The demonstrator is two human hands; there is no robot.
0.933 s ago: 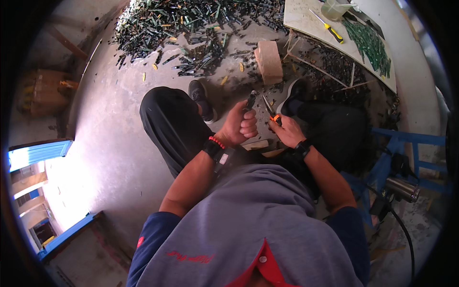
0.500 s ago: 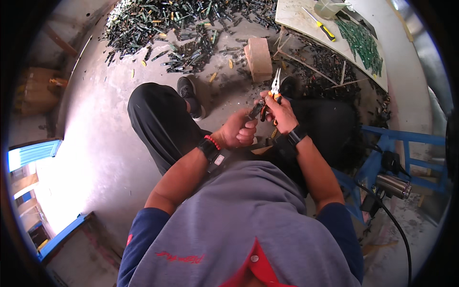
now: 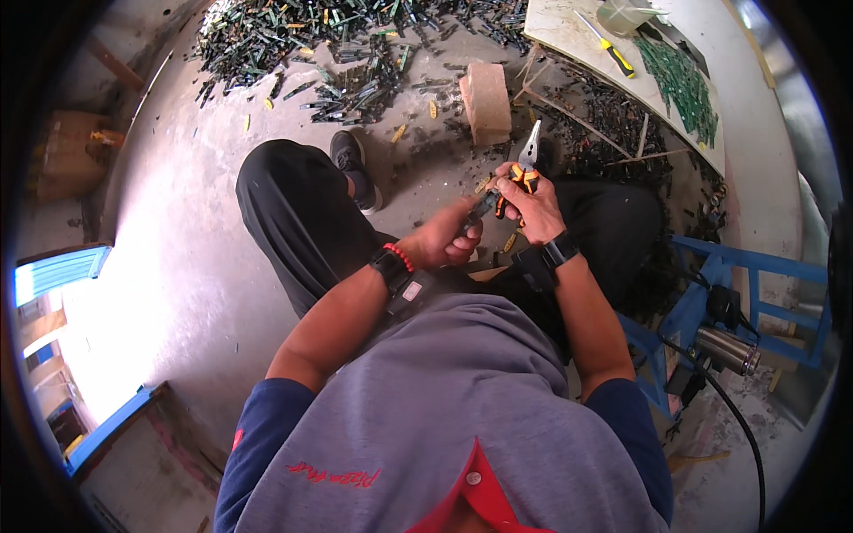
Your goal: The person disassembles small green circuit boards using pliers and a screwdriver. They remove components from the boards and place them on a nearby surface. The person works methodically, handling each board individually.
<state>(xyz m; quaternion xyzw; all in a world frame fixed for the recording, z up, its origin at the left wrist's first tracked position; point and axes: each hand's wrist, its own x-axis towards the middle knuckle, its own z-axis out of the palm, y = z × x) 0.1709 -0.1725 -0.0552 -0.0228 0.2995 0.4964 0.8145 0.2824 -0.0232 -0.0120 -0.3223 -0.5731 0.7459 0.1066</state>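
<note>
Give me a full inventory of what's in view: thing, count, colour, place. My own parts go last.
Needle-nose metal pliers: one, orange-and-black handles, right hand
Small narrow piece: one, dark, left hand
Heap of narrow strips: one, uncountable pieces, mostly black and green, floor, top left
Rectangular block: one, pinkish-tan, floor, top centre
Flat board: one, whitish, top right
Long screwdriver: one, yellow-and-black handle, on board
Thin strips: many, green, on board
Translucent container: one, pale, on board
Metal cylinder: one, silver, right
Long cable: one, black, lower right
Cardboard box: one, brown, left
Beaded bracelet: one, red, left wrist
Trousers: one pair, black, centre
Hands: two, bare, centre
</note>
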